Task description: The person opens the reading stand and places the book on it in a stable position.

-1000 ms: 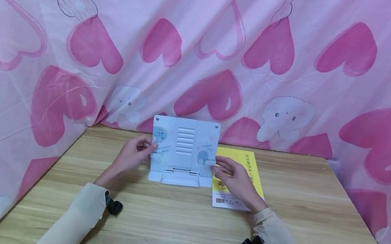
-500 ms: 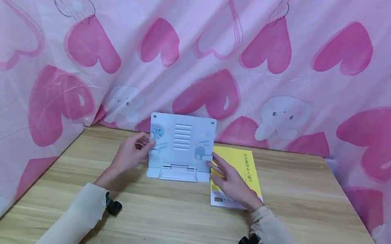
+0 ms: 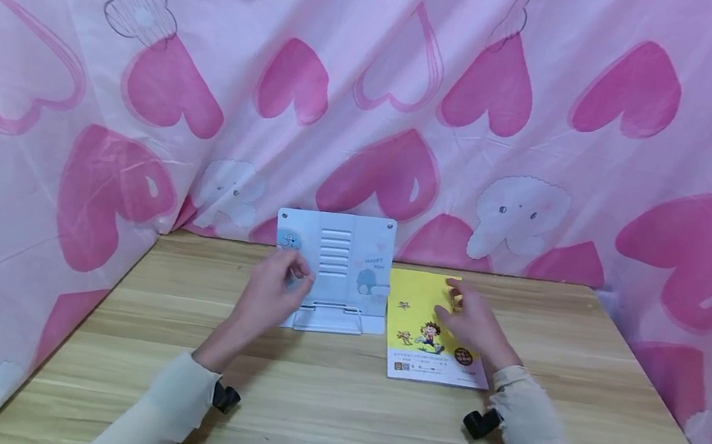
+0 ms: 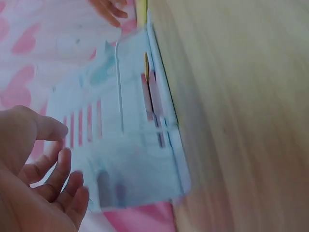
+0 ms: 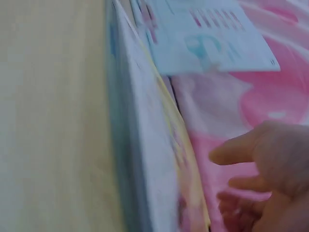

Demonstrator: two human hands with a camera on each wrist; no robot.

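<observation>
One left hand (image 3: 271,292) | one right hand (image 3: 478,322) | one bookstand (image 3: 352,281) | one yellow book (image 3: 417,307)

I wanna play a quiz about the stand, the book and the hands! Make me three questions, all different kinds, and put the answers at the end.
1. Pick one. In the head view, where is the yellow book compared with the blue stand?
A) to its left
B) to its right
C) on top of it

2. True or false? The left hand is holding the yellow book.

3. Fill in the gap. The big dark pink shapes on the cloth behind the table are ____.

Key:
1. B
2. False: the left hand is in front of the blue stand; the right hand is the one near the yellow book.
3. hearts
</observation>
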